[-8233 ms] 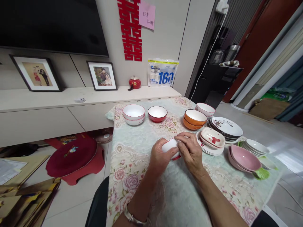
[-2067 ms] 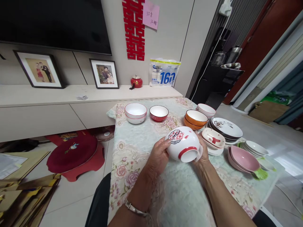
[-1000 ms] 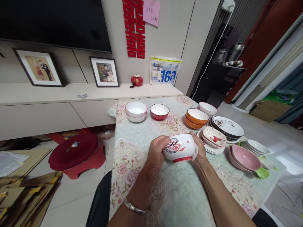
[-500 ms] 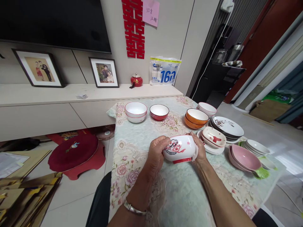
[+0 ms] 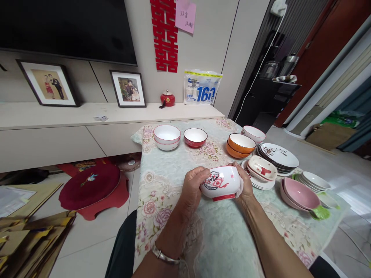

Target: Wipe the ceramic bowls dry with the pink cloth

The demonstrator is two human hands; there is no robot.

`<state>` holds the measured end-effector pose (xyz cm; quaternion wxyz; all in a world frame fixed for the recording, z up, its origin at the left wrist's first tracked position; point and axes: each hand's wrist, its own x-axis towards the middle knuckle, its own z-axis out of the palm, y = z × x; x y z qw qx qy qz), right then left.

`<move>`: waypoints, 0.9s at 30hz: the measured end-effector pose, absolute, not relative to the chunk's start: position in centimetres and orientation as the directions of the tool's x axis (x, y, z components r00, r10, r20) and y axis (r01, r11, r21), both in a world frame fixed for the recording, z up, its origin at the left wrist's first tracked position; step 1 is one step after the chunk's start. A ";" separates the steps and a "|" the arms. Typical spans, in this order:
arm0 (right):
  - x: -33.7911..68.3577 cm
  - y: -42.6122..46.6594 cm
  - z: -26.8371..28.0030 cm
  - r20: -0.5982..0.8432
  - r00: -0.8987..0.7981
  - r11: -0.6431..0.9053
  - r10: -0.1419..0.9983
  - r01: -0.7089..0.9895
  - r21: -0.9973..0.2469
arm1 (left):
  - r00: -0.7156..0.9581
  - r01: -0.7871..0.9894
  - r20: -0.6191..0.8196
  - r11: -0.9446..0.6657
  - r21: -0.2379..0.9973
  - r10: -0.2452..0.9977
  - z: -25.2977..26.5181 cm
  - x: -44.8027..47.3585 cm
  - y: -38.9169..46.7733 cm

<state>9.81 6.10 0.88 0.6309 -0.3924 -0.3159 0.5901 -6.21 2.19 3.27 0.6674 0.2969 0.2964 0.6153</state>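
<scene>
A white bowl (image 5: pixel 222 182) with a printed figure and a red foot is held up over the table, tilted so that its outer side faces me. My left hand (image 5: pixel 194 185) grips its left rim, thumb on the outside. On the other side, my right hand (image 5: pixel 245 183) is closed round the bowl's edge, with a white cloth (image 5: pixel 239 188) bunched between its palm and the bowl. The bowl's inside and most of the right fingers are hidden. Behind it stand a red bowl (image 5: pixel 195 143) with a white inside and two stacked white bowls (image 5: pixel 166 146).
On the right are orange bowls (image 5: pixel 236 151), a white bowl (image 5: pixel 254 135), stacked plates (image 5: pixel 281 156), cream dishes (image 5: pixel 262 170), pink bowls (image 5: pixel 303 195) and small pale dishes (image 5: pixel 315 179). A flowered cloth covers the table (image 5: pixel 162 173). A red stool (image 5: pixel 95 189) stands at left.
Almost nothing differs. The bowl has turned very slightly in my hands, and the whole view has shifted a touch.
</scene>
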 end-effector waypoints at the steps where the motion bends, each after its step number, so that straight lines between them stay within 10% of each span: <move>1: 9.8 6.1 0.8 -0.066 0.097 -0.009 0.993 -0.502 -0.865 | 0.071 -0.641 -0.028 0.067 0.765 0.997 3.2 -6.2 2.2; 27: 10.0 6.5 0.3 -0.154 0.056 -0.085 0.986 -0.629 -0.773 | 0.106 -0.517 0.025 0.034 0.855 0.994 3.3 -6.3 2.1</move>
